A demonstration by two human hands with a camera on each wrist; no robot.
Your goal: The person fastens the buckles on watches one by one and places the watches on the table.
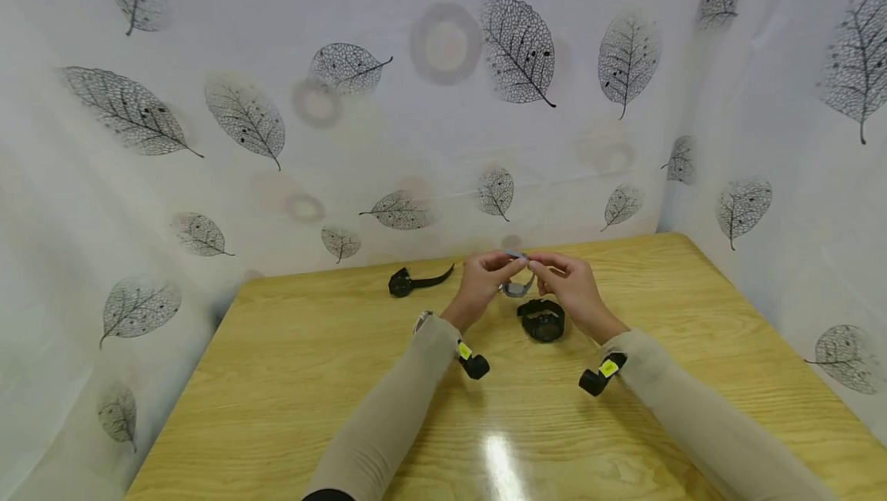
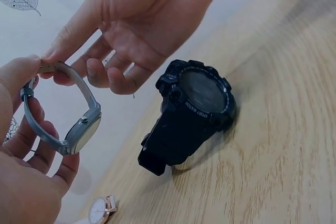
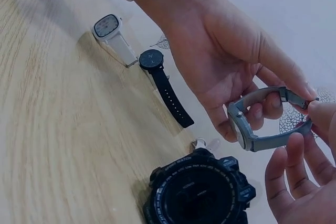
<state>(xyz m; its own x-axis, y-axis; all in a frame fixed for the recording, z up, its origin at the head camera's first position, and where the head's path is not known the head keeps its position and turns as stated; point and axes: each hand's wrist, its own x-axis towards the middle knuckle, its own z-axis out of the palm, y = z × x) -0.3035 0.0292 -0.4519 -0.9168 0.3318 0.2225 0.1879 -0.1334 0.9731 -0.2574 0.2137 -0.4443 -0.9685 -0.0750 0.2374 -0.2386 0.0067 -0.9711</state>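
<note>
Centrally, landmark: the black sport watch (image 1: 543,321) is taken as the reference; it stands on its closed strap on the wooden table (image 1: 277,378), dial facing up.
Grey watch (image 1: 517,285): it is held off the table, just behind and above the black sport watch, with its strap ends brought together into a loop.
Left hand (image 1: 480,282): the strap end is pinched between thumb and forefinger, and the other fingers are curled behind the case; nothing else is held.
Right hand (image 1: 570,285): the meeting strap ends are pinched between thumb and fingertips, above and behind the black sport watch; the remaining fingers are loosely bent.
Head view only: both sleeved forearms are seen, and the leaf-printed cloth (image 1: 443,101) is seen behind the table; the grey watch is small and mostly hidden by the fingers.
Left wrist view only: the grey watch's (image 2: 68,116) case is shown side-on, hanging low in the loop, and a white-dialled watch with a rose-gold rim (image 2: 100,209) is seen lying flat on the table beyond the black sport watch (image 2: 191,114).
Right wrist view only: a white-strapped square watch (image 3: 113,35) and a slim black watch (image 3: 163,85) are seen lying side by side, well apart from the black sport watch (image 3: 197,190), toward the left forearm.
Containers: the table alone is seen to bear the loose watches.
</note>
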